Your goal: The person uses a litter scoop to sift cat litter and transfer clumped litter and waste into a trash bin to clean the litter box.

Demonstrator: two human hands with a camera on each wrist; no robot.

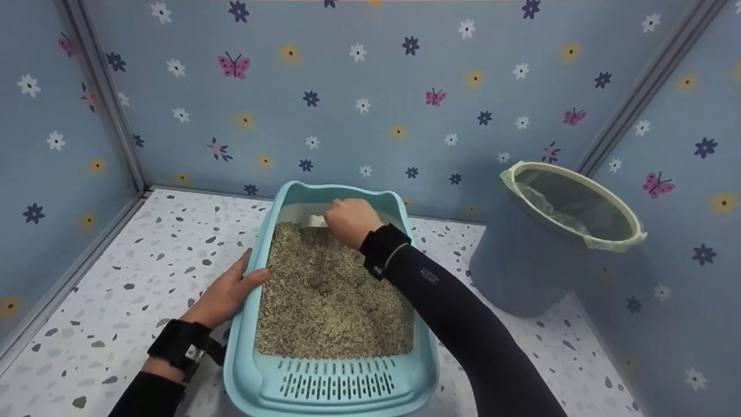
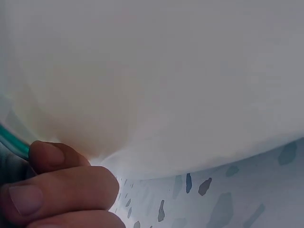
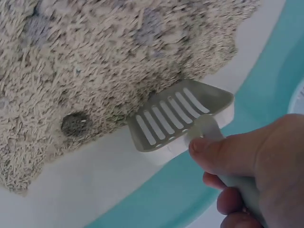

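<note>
A light-blue litter box (image 1: 425,376) filled with pellet litter (image 1: 330,330) stands on the floor. My left hand (image 1: 223,292) grips its left rim, thumb over the top. In the left wrist view, curled fingers (image 2: 71,190) show beside the box's pale outer surface (image 2: 190,95). At the far end, my right hand (image 1: 351,222) holds a slotted litter scoop (image 3: 218,99) by the handle. The scoop's front edge meets the litter by the pale inner wall, with no clump visible in it. A dark round clump (image 3: 75,124) lies near it; several more dot the middle.
A grey-blue waste bin (image 1: 515,266) with a translucent liner (image 1: 616,245) folded over its pale rim stands to the right. Flower-patterned walls (image 1: 370,145) enclose the speckled floor (image 1: 127,289) at the back and both sides. The box's near end has a perforated ledge (image 1: 272,376).
</note>
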